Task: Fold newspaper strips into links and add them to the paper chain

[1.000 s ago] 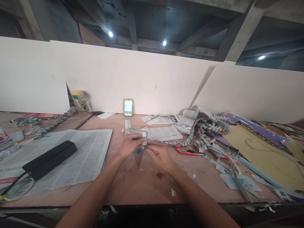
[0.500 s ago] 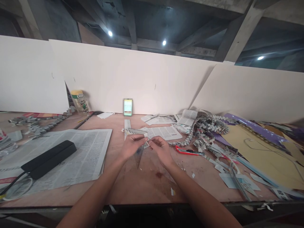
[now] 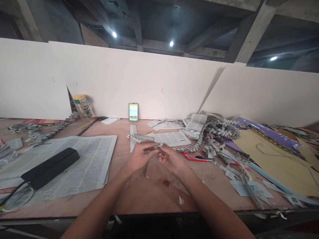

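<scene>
Since a second ago both hands have drawn closer together. From the head view, the left hand (image 3: 139, 155) and right hand (image 3: 168, 158) pinch a small folded paper strip (image 3: 152, 149) between fingertips, just above the tabletop (image 3: 154, 192). Its long axis runs left to right between them, equally near both. Its folds are too small to make out. A red cutter (image 3: 196, 157) lies near the right hand.

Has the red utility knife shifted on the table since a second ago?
No. The red utility knife lies in the same spot, just right of the right hand and below the folded paper chain.
</scene>
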Demonstrator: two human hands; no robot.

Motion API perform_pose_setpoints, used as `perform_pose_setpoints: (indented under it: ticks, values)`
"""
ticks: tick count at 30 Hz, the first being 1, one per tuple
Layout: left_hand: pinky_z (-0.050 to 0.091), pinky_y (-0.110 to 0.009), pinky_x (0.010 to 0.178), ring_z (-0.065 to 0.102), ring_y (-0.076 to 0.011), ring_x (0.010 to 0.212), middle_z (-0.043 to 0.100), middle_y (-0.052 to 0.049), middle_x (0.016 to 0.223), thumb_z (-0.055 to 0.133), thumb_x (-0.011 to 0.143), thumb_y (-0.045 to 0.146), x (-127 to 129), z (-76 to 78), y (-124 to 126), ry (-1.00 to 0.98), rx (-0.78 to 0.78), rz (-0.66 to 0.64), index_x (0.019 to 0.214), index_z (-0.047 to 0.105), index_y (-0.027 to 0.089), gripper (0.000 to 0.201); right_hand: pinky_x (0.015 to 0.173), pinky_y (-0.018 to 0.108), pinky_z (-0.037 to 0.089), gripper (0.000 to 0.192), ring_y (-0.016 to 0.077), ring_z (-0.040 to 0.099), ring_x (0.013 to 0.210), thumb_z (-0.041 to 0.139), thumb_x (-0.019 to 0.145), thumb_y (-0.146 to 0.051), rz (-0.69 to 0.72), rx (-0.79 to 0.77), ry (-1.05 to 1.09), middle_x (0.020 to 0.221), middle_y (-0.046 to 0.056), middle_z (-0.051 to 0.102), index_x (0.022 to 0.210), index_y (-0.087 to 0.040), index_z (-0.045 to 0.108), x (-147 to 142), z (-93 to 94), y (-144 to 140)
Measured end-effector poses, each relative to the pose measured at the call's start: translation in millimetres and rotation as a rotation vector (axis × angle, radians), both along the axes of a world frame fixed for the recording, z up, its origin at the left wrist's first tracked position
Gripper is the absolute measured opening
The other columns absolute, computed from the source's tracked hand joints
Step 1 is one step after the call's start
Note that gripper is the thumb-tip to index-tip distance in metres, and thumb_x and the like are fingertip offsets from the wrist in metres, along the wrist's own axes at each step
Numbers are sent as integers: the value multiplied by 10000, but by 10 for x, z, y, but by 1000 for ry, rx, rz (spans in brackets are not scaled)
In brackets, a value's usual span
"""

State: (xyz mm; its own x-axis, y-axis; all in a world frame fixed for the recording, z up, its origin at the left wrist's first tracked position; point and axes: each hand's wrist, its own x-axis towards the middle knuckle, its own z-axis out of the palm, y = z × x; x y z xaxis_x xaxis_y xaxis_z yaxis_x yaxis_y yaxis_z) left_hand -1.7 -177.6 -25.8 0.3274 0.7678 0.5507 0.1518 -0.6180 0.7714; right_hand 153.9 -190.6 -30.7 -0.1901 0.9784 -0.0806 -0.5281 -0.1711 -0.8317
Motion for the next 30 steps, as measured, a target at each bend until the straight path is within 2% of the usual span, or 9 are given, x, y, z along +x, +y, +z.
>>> perform_pose_setpoints:
  ticks: [2, 4, 9, 14, 19, 25, 30]
  values:
    - [530, -316, 737, 652, -209, 824, 701, -85, 917, 648, 780, 304, -3, 22, -6, 2, 34, 34, 992, 706, 161, 262, 513, 197, 415, 245, 71, 534, 509, 757, 634, -348, -15, 38, -2, 610, -29, 622, 709, -182, 593, 5, 14, -11]
    - [523, -311, 730, 656, -209, 813, 713, -79, 894, 648, 781, 299, -9, 43, -11, 0, 43, 65, 960, 718, 167, 234, 546, 219, 442, 248, 94, 568, 552, 719, 681, -397, -59, 149, -57, 644, -14, 643, 722, -187, 594, 6, 43, -32]
    - [537, -293, 676, 671, -188, 711, 727, -59, 831, 603, 814, 326, -31, 43, -10, -49, -22, 120, 959, 714, 169, 241, 641, 297, 493, 188, 153, 603, 657, 666, 738, -363, -251, 533, -486, 725, 12, 659, 827, -199, 646, 14, 84, -84]
    - [520, -310, 753, 663, -205, 831, 720, -58, 936, 569, 840, 332, -35, 17, -32, 62, 114, 170, 1000, 700, 198, 246, 664, 308, 484, 152, 183, 618, 716, 618, 779, -309, -452, 672, -753, 787, 43, 691, 865, -193, 665, 30, 17, -80]
    - [498, -324, 788, 648, -204, 860, 713, -54, 957, 530, 868, 300, -42, 30, -72, 193, 221, 191, 1034, 685, 212, 243, 634, 290, 452, 106, 172, 592, 679, 578, 800, -241, -547, 840, -947, 759, 36, 674, 849, -198, 662, 36, 51, -126]
    - [495, -313, 791, 645, -200, 876, 718, -43, 962, 526, 872, 280, -68, 69, -82, 175, 210, 164, 1011, 696, 209, 230, 650, 288, 457, 103, 166, 576, 677, 556, 805, -214, -525, 916, -982, 752, 34, 646, 829, -205, 655, 41, 101, -159]
    - [514, -310, 771, 662, -209, 861, 723, -39, 965, 555, 850, 316, -73, 74, -104, 150, 157, 187, 995, 704, 210, 233, 655, 295, 460, 83, 168, 578, 679, 579, 788, -246, -494, 844, -925, 765, 34, 657, 826, -206, 641, 46, 85, -134]
